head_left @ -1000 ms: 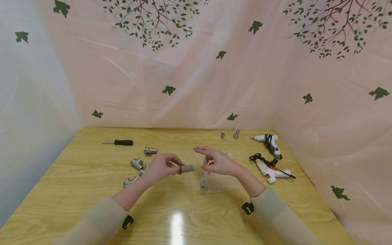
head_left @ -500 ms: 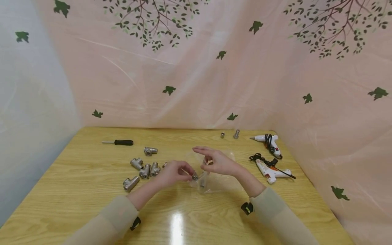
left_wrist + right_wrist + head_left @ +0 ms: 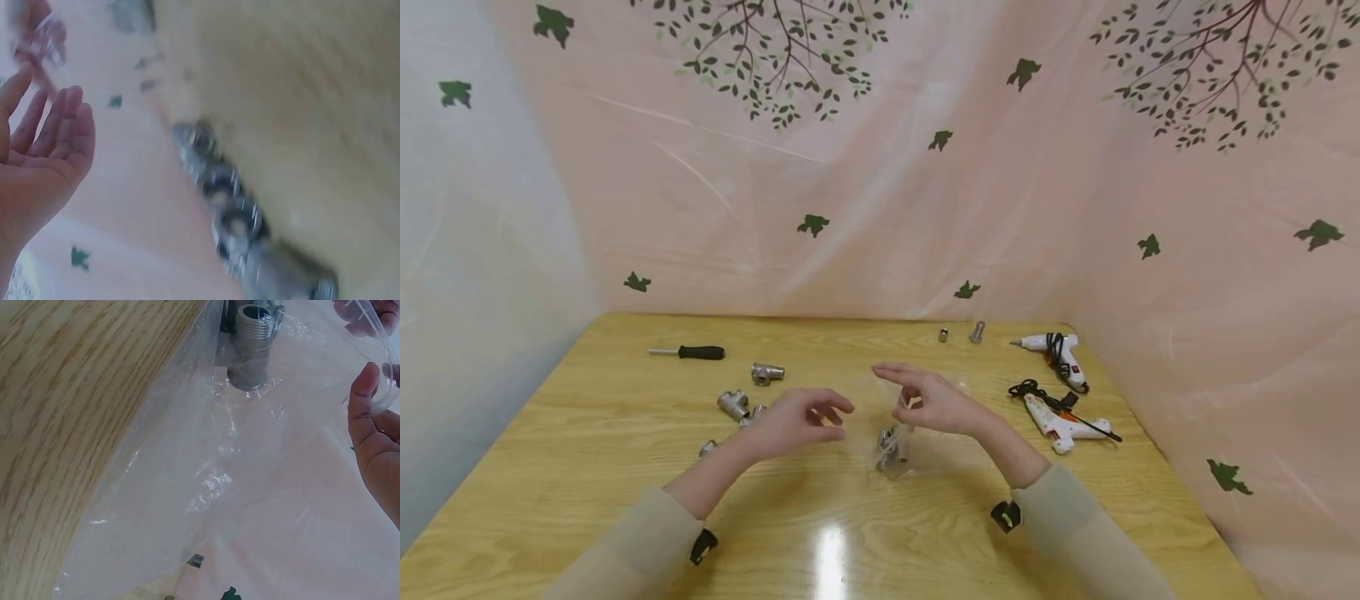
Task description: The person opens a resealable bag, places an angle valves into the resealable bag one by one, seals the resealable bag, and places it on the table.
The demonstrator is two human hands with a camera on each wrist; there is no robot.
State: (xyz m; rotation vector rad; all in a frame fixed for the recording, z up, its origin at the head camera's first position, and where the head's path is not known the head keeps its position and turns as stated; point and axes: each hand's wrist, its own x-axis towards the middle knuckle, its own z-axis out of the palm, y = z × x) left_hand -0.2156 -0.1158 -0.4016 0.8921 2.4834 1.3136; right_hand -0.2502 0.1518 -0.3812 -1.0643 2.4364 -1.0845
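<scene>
My right hand (image 3: pixel 936 402) pinches the edge of a clear plastic bag (image 3: pixel 951 454) and holds its mouth apart. Metal pipe fittings (image 3: pixel 891 446) lie inside the bag; the right wrist view shows a threaded fitting (image 3: pixel 251 350) through the film. To the left of the bag's mouth, my left hand (image 3: pixel 793 423) hovers with loosely bent fingers and nothing between them. In the left wrist view its fingers (image 3: pixel 65 128) are spread from the thumb. Several metal tee fittings (image 3: pixel 767 373) lie on the table left of it, some partly hidden behind the left hand and forearm.
A black-handled screwdriver (image 3: pixel 702 352) lies at the back left. At the back right are a small metal piece (image 3: pixel 943 335) and a longer metal fitting (image 3: pixel 977 332). Two white glue guns (image 3: pixel 1051 342) with wrapped black cords lie on the right side of the wooden table (image 3: pixel 1000 558).
My left hand carried a metal fitting to the bag's mouth, let it go inside and drew back to the left. More fittings now show in the bag. The right hand has stayed put.
</scene>
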